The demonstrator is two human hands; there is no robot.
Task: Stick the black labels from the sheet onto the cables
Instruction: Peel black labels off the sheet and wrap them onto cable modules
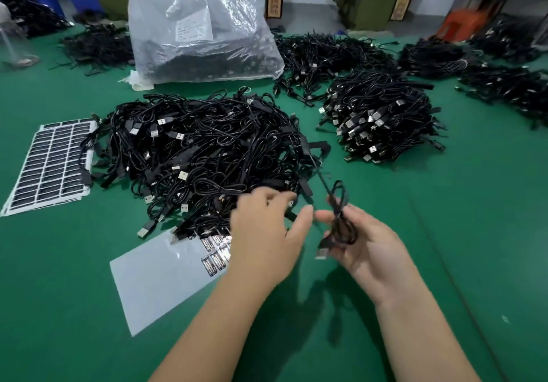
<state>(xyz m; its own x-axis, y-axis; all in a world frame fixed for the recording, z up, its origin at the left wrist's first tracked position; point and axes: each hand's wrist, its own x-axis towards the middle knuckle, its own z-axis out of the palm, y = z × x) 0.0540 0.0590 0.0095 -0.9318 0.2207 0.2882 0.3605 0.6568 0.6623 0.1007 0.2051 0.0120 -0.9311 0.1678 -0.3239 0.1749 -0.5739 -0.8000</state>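
My right hand [367, 248] grips a coiled black USB cable [341, 221] above the green table; one strand of it runs up toward the big cable pile [201, 156]. My left hand [267, 233] hovers just left of that cable with fingers spread over the pile's near edge, holding nothing that I can see. Under my left wrist lies a mostly bare backing sheet [160, 275] with a few black labels [218, 255] left at its far corner. A full sheet of black labels [50, 165] lies at the far left.
A neater stack of cables [382, 120] sits to the right of the pile. Further cable heaps [326, 52] line the back. A large clear plastic bag [198, 26] of cables stands behind the pile. The green table [74, 307] spreads around my arms.
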